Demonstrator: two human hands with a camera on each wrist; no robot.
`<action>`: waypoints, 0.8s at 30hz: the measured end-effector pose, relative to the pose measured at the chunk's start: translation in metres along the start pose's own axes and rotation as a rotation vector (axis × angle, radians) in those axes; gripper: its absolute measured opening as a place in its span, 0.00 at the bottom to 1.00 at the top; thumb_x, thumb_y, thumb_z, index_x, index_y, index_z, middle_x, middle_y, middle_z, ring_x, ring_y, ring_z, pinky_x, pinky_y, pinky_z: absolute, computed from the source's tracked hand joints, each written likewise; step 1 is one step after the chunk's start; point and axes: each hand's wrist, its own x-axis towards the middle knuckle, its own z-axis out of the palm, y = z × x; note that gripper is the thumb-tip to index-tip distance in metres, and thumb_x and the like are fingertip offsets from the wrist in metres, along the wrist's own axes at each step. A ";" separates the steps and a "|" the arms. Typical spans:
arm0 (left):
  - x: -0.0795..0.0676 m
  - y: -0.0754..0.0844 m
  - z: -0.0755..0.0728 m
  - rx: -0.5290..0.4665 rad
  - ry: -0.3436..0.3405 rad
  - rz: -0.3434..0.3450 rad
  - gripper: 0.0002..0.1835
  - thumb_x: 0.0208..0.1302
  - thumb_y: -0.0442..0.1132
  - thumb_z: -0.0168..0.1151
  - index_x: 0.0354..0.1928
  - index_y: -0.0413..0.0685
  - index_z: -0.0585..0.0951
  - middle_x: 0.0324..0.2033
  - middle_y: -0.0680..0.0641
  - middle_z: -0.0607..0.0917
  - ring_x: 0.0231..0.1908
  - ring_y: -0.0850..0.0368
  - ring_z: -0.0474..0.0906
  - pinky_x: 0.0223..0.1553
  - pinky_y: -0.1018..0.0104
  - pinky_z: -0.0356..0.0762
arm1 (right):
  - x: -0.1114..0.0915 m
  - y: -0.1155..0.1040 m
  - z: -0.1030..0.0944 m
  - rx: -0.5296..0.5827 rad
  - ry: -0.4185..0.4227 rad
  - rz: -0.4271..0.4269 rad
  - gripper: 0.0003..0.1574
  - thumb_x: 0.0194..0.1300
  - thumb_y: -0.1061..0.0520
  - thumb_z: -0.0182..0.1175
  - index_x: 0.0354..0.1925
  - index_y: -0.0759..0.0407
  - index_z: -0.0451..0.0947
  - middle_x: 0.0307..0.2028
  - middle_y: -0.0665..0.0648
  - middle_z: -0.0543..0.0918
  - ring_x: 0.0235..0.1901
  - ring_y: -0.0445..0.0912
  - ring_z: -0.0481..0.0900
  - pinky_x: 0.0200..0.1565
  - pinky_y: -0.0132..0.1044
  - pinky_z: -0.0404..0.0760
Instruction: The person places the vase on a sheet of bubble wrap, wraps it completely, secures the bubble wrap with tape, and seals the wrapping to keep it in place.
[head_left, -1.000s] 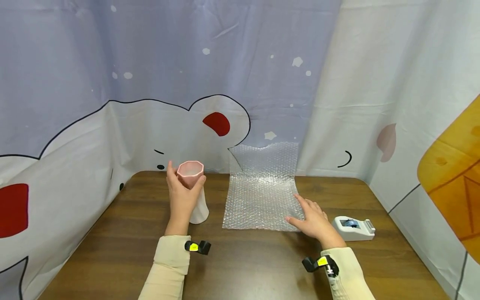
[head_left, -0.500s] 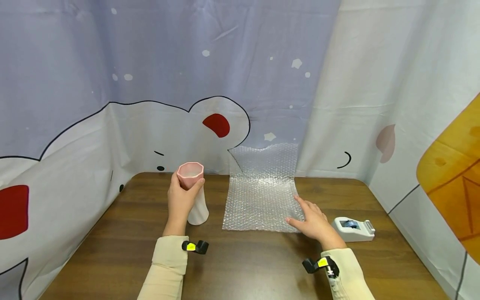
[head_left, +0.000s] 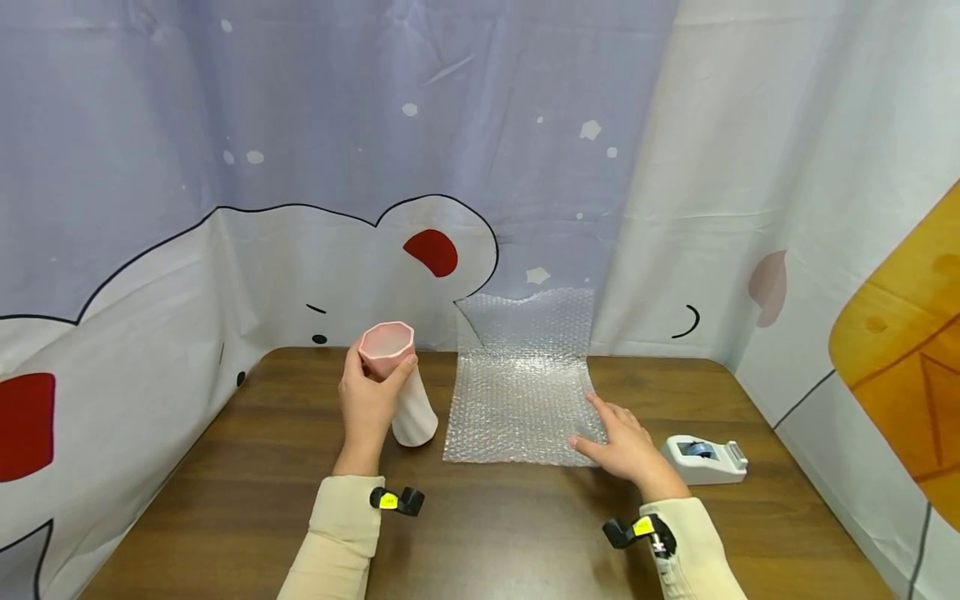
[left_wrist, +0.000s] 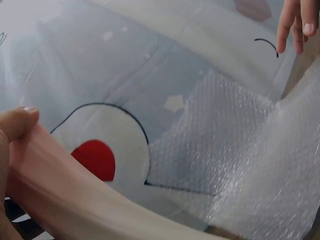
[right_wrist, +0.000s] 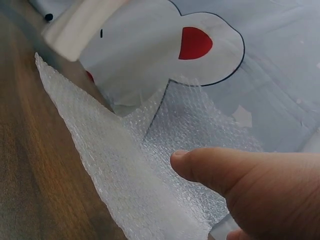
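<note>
A tall vase [head_left: 412,412], pink at its eight-sided rim and white lower down, leans with its base toward the right. My left hand [head_left: 369,404] grips it just below the rim, thumb on the near side. In the left wrist view the vase [left_wrist: 75,185] runs diagonally away from the thumb. A sheet of clear bubble wrap [head_left: 521,408] lies on the table, its far end rising against the curtain. Over the sheet's right edge my right hand [head_left: 626,442] spreads its fingers, holding nothing. The right wrist view shows that thumb over the bubble wrap [right_wrist: 115,155].
A white tape dispenser [head_left: 705,460] with a blue roll stands right of the right hand on the brown wooden table [head_left: 480,533]. A printed curtain [head_left: 337,267] hangs along the table's back and sides.
My left hand's fingers have closed round the vase. The vase has tilted, its base swinging right toward the bubble wrap. My right hand has stayed in place.
</note>
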 end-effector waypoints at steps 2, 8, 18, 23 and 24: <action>-0.002 0.003 0.003 -0.036 0.011 0.008 0.42 0.42 0.56 0.72 0.59 0.47 0.68 0.49 0.48 0.76 0.47 0.54 0.73 0.46 0.55 0.73 | 0.000 0.000 0.000 -0.001 -0.001 -0.003 0.51 0.56 0.34 0.57 0.70 0.54 0.51 0.63 0.68 0.61 0.62 0.67 0.53 0.55 0.67 0.52; -0.010 0.025 0.006 -0.167 0.021 -0.019 0.38 0.47 0.45 0.72 0.59 0.41 0.66 0.50 0.44 0.74 0.48 0.54 0.70 0.49 0.59 0.70 | 0.000 -0.002 0.002 0.002 0.004 -0.008 0.52 0.56 0.34 0.58 0.69 0.55 0.52 0.63 0.67 0.62 0.62 0.67 0.53 0.56 0.66 0.51; -0.025 0.028 0.026 -0.462 -0.012 -0.139 0.34 0.51 0.37 0.69 0.58 0.35 0.64 0.51 0.41 0.72 0.47 0.53 0.69 0.48 0.65 0.71 | 0.000 -0.003 0.003 0.003 0.023 -0.031 0.51 0.56 0.35 0.58 0.69 0.56 0.53 0.63 0.67 0.62 0.62 0.67 0.54 0.57 0.65 0.51; -0.030 0.014 0.041 -0.559 -0.024 -0.175 0.33 0.52 0.36 0.68 0.58 0.39 0.63 0.50 0.44 0.71 0.48 0.53 0.70 0.49 0.65 0.71 | 0.001 -0.007 0.004 0.013 0.042 -0.043 0.51 0.55 0.36 0.60 0.68 0.56 0.54 0.63 0.66 0.63 0.62 0.66 0.54 0.57 0.65 0.51; -0.032 0.013 0.043 -0.572 -0.026 -0.182 0.33 0.52 0.36 0.68 0.58 0.39 0.63 0.50 0.44 0.71 0.48 0.52 0.69 0.49 0.65 0.71 | 0.001 -0.009 0.004 0.020 0.044 -0.042 0.51 0.55 0.36 0.60 0.68 0.56 0.54 0.63 0.66 0.63 0.62 0.66 0.54 0.57 0.65 0.51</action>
